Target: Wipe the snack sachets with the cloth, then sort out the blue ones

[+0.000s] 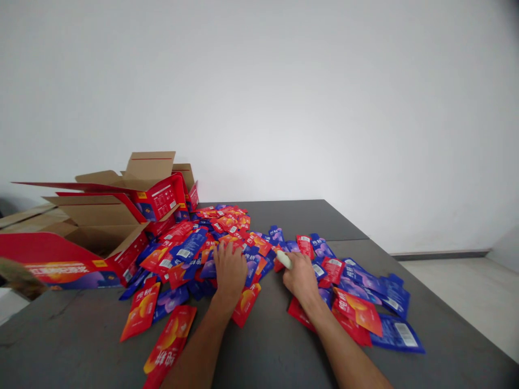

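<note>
Left hand [231,270] lies over red and blue packets [190,246].

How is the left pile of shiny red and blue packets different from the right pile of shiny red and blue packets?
The left pile is bigger and heaped; the right pile is smaller and flatter. Open red cardboard boxes stand beside the left pile, while bare table borders the right pile. Both mix red and blue packets.
</note>
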`<control>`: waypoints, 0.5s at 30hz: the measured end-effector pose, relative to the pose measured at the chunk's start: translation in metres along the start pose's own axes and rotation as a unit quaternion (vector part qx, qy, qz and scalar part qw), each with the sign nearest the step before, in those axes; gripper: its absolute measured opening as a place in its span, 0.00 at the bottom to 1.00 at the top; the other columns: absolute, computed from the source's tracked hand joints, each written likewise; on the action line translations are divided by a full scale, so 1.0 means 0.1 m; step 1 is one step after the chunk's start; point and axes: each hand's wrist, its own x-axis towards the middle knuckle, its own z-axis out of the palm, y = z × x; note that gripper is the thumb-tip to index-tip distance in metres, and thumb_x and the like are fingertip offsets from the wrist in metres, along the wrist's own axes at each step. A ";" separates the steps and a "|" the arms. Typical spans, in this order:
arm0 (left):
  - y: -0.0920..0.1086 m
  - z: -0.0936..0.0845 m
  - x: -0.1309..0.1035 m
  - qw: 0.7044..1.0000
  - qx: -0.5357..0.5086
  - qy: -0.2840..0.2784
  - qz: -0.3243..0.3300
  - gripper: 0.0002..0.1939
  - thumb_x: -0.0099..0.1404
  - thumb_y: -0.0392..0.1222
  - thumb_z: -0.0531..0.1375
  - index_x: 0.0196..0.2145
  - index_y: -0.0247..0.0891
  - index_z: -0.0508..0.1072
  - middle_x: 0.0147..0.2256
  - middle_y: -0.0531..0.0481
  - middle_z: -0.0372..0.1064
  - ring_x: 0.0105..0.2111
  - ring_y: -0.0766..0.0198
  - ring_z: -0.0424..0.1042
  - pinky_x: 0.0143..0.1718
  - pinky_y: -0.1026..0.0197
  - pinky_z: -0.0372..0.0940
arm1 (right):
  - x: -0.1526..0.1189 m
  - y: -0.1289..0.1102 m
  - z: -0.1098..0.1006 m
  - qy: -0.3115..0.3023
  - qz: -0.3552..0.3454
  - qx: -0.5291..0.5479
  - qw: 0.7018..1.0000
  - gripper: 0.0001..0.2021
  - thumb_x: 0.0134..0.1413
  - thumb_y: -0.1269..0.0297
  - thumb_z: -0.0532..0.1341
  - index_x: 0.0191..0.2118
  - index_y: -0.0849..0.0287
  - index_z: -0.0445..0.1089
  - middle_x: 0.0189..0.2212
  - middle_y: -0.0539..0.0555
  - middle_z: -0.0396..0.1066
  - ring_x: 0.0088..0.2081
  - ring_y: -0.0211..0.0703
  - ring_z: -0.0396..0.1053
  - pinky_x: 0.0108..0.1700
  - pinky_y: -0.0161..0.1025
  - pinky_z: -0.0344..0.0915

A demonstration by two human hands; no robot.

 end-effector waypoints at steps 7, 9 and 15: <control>0.50 0.33 -0.03 0.967 -0.084 -0.131 0.202 0.27 0.69 0.47 0.54 0.64 0.44 0.62 0.65 0.44 0.58 0.67 0.48 0.50 0.67 0.38 0.43 | 0.04 0.10 0.04 0.031 0.002 -0.016 0.999 0.22 0.45 0.81 0.55 0.45 0.61 0.76 0.42 0.59 0.75 0.45 0.51 0.69 0.52 0.42 0.61; 0.53 0.44 -0.01 0.963 -0.077 -0.170 0.196 0.28 0.69 0.50 0.53 0.65 0.44 0.62 0.67 0.43 0.56 0.68 0.46 0.49 0.67 0.35 0.40 | 0.03 0.11 0.08 0.030 -0.005 -0.013 0.999 0.21 0.45 0.81 0.56 0.44 0.60 0.76 0.41 0.59 0.75 0.44 0.51 0.69 0.51 0.43 0.61; 0.39 0.61 0.05 0.965 -0.073 -0.198 0.153 0.25 0.71 0.49 0.48 0.63 0.46 0.65 0.65 0.43 0.59 0.67 0.44 0.50 0.66 0.32 0.34 | -0.01 0.09 0.14 0.042 -0.062 0.006 0.997 0.23 0.44 0.83 0.56 0.44 0.58 0.76 0.39 0.59 0.76 0.45 0.53 0.70 0.51 0.45 0.62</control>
